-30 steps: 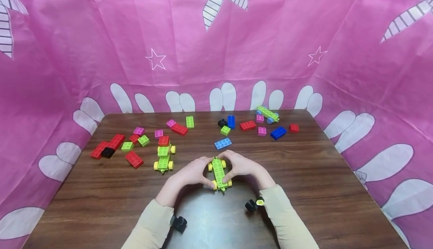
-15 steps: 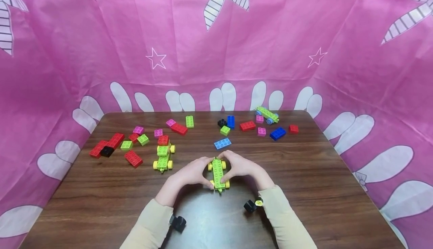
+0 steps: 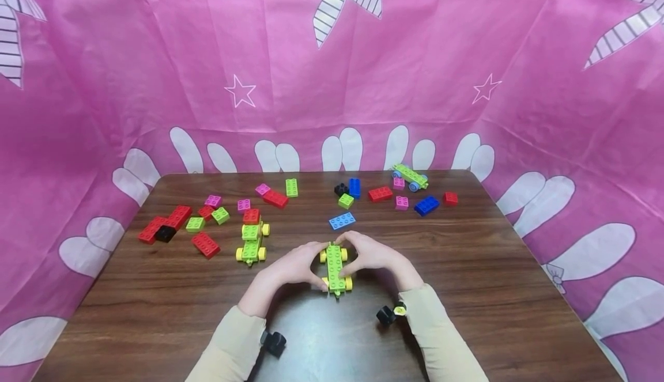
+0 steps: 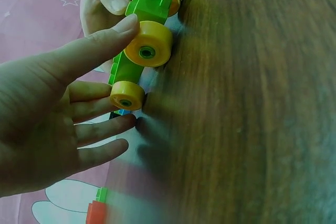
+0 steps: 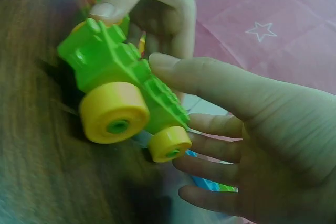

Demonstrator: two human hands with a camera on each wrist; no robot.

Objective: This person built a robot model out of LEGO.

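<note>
A lime-green toy car base (image 3: 335,268) with yellow wheels stands lengthwise on the wooden table, in the middle of the head view. My left hand (image 3: 297,264) holds it from the left. In the left wrist view that thumb touches the top of a near yellow wheel (image 4: 149,45), and the fingers reach toward the far wheel. From the right, my right hand (image 3: 369,253) holds the same base. Its thumb (image 5: 173,69) lies against the studs in the right wrist view, with the fingers round toward the far end. The fingertips' contact at that end is partly hidden.
Left of the hands stands another green car base (image 3: 251,250) with bricks on it. Beyond the hands lies a light blue brick (image 3: 342,220). A blue-wheeled base (image 3: 411,176) stands at the back right. Loose bricks, such as a red brick (image 3: 206,245), are scattered left and back.
The car base's near end has swung slightly to the left, so it now points straighter toward me. Both hands keep nearly the same place around it.
</note>
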